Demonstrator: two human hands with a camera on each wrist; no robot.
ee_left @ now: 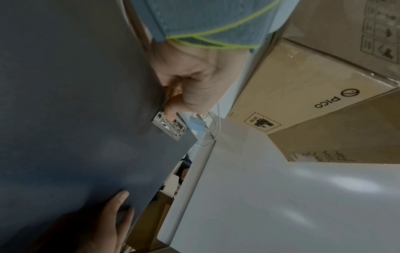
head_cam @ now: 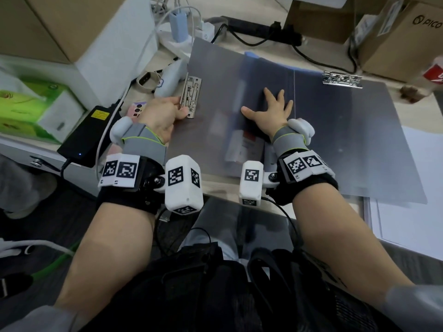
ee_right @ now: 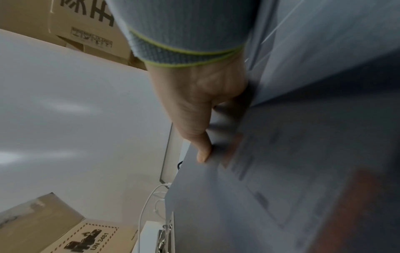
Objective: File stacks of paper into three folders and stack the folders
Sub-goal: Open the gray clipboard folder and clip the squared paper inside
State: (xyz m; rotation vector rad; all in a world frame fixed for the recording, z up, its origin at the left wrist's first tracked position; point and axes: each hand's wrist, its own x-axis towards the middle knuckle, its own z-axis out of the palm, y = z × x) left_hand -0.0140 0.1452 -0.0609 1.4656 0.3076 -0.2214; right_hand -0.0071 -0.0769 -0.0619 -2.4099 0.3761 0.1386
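Observation:
A grey translucent folder [head_cam: 335,140] lies open on the desk, one metal clip [head_cam: 191,97] at its left edge and another clip [head_cam: 342,79] at the top of its right half. My left hand [head_cam: 165,116] grips the left cover's edge, with the thumb [ee_left: 171,109] on that clip. My right hand [head_cam: 271,109] presses flat with fingers spread on the left cover beside the spine; its thumb [ee_right: 202,154] lies on the grey plastic. Printed paper [head_cam: 242,142] shows blurred through the cover. A blue folder's edge [head_cam: 254,55] peeks out behind.
White sheets [head_cam: 412,192] lie at the desk's right under the folder's corner. A black power brick [head_cam: 84,137], a phone and cables crowd the left. A power strip with chargers [head_cam: 178,25] and cardboard boxes [head_cam: 402,37] line the back. A green tissue box [head_cam: 26,109] sits far left.

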